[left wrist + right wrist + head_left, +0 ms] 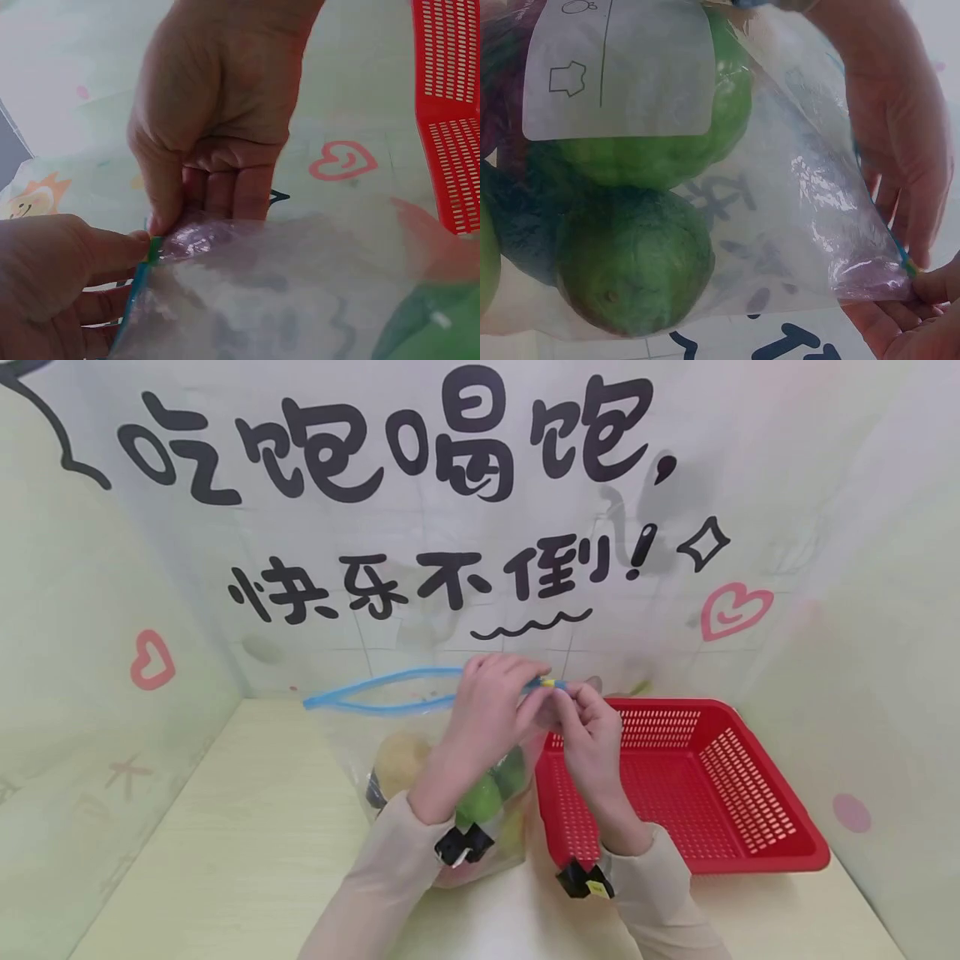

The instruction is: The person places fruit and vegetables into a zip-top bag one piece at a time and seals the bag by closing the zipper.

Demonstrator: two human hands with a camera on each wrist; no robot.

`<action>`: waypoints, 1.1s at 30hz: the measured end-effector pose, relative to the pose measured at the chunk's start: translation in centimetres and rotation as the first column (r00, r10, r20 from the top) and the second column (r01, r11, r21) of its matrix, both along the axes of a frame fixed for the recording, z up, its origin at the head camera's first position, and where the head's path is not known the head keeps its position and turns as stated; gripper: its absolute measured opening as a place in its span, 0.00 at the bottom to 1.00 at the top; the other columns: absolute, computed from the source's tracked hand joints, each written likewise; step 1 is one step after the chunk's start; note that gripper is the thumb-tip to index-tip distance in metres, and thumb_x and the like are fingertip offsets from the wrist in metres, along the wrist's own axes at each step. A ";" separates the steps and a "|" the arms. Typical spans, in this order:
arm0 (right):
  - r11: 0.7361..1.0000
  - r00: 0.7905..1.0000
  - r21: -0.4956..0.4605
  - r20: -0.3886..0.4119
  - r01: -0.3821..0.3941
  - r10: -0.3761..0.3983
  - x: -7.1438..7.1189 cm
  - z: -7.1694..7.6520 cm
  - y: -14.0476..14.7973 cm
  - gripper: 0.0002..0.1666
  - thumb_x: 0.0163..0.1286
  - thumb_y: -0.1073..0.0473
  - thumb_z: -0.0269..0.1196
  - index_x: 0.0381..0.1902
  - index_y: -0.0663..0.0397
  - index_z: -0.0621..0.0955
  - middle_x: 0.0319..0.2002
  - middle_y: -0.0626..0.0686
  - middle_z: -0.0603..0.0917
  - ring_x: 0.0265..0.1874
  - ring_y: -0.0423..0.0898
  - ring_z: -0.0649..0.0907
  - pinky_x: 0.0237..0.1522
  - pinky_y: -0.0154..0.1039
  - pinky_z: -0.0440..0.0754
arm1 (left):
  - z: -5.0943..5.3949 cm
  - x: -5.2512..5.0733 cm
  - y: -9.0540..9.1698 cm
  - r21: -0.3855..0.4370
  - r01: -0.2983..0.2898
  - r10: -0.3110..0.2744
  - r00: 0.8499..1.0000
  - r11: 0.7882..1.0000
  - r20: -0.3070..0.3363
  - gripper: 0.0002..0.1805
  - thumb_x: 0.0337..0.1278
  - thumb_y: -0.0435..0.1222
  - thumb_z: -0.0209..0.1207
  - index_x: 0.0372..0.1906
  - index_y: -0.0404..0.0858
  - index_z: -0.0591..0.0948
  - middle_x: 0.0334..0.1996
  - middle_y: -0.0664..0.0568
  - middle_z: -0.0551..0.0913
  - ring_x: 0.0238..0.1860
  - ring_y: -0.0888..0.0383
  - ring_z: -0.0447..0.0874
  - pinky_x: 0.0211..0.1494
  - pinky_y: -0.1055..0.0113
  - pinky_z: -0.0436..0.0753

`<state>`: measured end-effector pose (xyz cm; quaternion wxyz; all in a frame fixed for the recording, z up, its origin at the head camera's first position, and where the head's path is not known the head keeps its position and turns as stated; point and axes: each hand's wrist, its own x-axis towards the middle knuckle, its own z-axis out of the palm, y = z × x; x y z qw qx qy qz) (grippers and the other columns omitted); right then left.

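A clear zip bag (341, 739) with a blue zip edge stands upright, its mouth spread apart on the left side. My left hand (489, 706) lies over the zip and pinches it near a small yellow-green slider (550, 682). At the bag's right top corner, my right hand (592, 739) pinches the zip's end between thumb and fingers. Inside the bag are a tan round thing (399, 762), a bright green round thing (480, 799) and a dark green round fruit (637, 262). A white label (619, 71) covers part of the bag's contents in the right wrist view.
A red perforated basket (780, 852) stands to the right, partly behind my right hand and forearm. The pale tabletop (247, 827) extends left of the bag. Behind it rises a printed backdrop (450, 535) with large black characters. Small black devices (463, 845) sit at both wrists.
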<state>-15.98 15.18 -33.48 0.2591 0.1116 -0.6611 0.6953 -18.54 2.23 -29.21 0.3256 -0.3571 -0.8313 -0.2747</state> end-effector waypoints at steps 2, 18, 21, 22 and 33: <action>1.000 1.000 0.010 -0.006 -0.009 0.009 0.1 0.1 0.1 0.08 0.69 0.71 0.54 0.37 0.77 0.75 0.27 0.41 0.85 0.32 0.38 0.85 0.37 0.36 0.83 | -0.2 -0.4 0.2 0.005 0.015 -0.015 1.000 1.000 0.018 0.07 0.56 0.37 0.62 0.37 0.39 0.84 0.37 0.52 0.85 0.41 0.53 0.80 0.48 0.57 0.71; 0.996 0.998 0.071 0.004 0.057 -0.057 0.2 -0.2 0.2 0.09 0.70 0.67 0.55 0.36 0.72 0.76 0.30 0.61 0.84 0.31 0.40 0.85 0.37 0.37 0.83 | 0.3 -0.8 -1.9 -0.043 0.015 -0.009 0.990 0.999 0.142 0.04 0.58 0.38 0.61 0.34 0.41 0.83 0.37 0.54 0.84 0.44 0.52 0.77 0.49 0.52 0.69; 0.997 0.999 0.057 0.004 0.048 -0.049 0.2 -0.3 0.3 0.09 0.70 0.67 0.55 0.36 0.73 0.75 0.31 0.66 0.84 0.31 0.41 0.86 0.37 0.37 0.83 | 0.1 -0.8 -2.6 -0.040 -0.004 0.009 0.991 0.999 0.134 0.04 0.57 0.38 0.62 0.34 0.41 0.83 0.36 0.54 0.84 0.43 0.52 0.77 0.49 0.51 0.69; 0.998 0.999 0.049 0.005 0.044 -0.044 0.2 -0.3 0.3 0.09 0.70 0.67 0.55 0.36 0.73 0.75 0.31 0.67 0.84 0.31 0.41 0.86 0.37 0.37 0.83 | 0.0 -0.9 -2.8 -0.038 -0.009 0.014 0.991 0.999 0.131 0.04 0.57 0.38 0.62 0.33 0.41 0.83 0.35 0.53 0.84 0.43 0.51 0.77 0.49 0.51 0.70; 0.996 0.999 0.072 0.006 0.051 -0.052 -0.1 -0.4 0.3 0.09 0.70 0.68 0.54 0.36 0.74 0.74 0.32 0.70 0.83 0.30 0.38 0.86 0.37 0.35 0.83 | -0.2 -1.1 -3.5 -0.010 0.002 -0.001 0.994 1.000 0.113 0.04 0.56 0.37 0.63 0.33 0.41 0.84 0.33 0.53 0.84 0.40 0.51 0.78 0.45 0.52 0.71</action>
